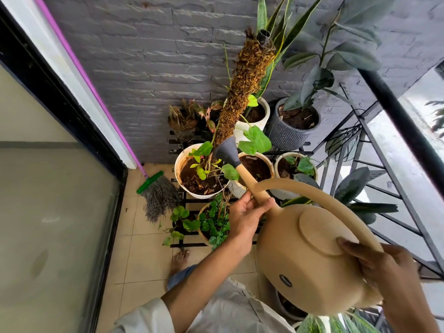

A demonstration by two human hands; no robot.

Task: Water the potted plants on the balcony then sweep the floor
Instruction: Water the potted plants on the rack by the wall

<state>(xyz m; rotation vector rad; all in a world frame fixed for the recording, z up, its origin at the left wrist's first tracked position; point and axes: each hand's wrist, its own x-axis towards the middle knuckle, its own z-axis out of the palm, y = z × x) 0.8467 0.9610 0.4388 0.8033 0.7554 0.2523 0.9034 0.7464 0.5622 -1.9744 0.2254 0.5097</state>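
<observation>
A tan watering can [310, 260] is tipped forward, its grey rose [227, 150] over the large white pot [185, 186] that holds a moss pole [242, 92] and a leafy climber. My left hand [245, 215] grips the spout near its base. My right hand [382, 263] holds the can's body at the handle end, fingers on the lid side. Several potted plants stand on a black slatted stand: a ribbed white pot of bare soil [257, 168], another white pot [296, 168], a grey pot [294, 126] and a small leafy pot [213, 222].
A mop [158, 195] with a purple handle [79, 68] leans in the corner against the grey brick wall. A glass sliding door [55, 200] is on the left. A black railing [398, 121] runs on the right. My bare foot [179, 258] stands on the beige tiled floor.
</observation>
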